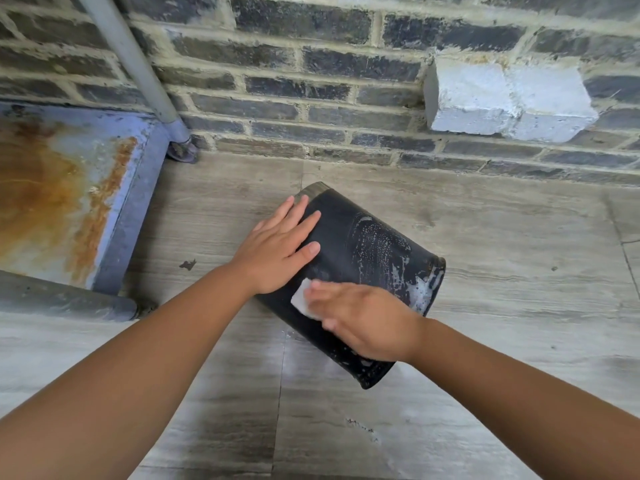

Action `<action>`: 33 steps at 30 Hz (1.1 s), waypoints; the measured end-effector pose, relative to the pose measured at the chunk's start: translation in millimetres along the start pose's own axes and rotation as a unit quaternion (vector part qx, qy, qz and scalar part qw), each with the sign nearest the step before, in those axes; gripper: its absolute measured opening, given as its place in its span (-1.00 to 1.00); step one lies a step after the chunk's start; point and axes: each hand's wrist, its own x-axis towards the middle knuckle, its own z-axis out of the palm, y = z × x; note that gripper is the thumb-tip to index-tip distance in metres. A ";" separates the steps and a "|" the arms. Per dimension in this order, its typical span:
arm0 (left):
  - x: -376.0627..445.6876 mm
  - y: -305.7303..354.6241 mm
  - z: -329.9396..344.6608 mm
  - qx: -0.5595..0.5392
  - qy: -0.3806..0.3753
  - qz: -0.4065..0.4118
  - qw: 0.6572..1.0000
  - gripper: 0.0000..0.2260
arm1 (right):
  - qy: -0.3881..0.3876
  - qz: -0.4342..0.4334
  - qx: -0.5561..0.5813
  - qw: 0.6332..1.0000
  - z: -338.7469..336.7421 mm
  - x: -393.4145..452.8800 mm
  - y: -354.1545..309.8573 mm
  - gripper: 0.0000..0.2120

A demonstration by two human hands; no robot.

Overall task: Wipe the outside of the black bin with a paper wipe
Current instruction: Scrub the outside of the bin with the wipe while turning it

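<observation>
The black bin [360, 244] lies on its side on the grey wood-look floor, its rim toward the lower right and its base toward the wall. White soapy streaks cover the part near the rim. My left hand [277, 247] rests flat with fingers spread on the bin's upper side near the base. My right hand [360, 317] presses a white paper wipe [302, 301] against the bin's near side; most of the wipe is hidden under the hand, which looks slightly blurred.
A dark brick wall [311, 98] runs behind the bin, with a pale block [505, 102] jutting out at the right. A rusty blue metal platform [69, 188] and a grey pipe [138, 64] stand at the left. Floor stretches in front and to the right.
</observation>
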 end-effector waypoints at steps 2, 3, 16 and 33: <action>3.1 1.7 1.6 0.007 0.004 -0.008 1.000 -0.38 | 0.121 0.111 0.152 0.975 -12.8 -3.7 4.4 -0.57; 4.6 2.4 2.4 0.015 0.007 -0.011 1.000 -0.39 | 0.175 0.154 0.188 0.954 -21.5 -5.5 11.5 -0.58; 5.1 8.5 7.6 0.107 0.025 -0.019 0.994 -0.40 | -0.028 0.344 -0.003 0.939 -34.9 0.8 91.9 -0.44; -0.9 7.4 7.5 0.126 0.031 -0.009 0.991 -0.40 | 0.095 0.224 -0.052 0.969 -34.3 -13.1 67.9 -0.72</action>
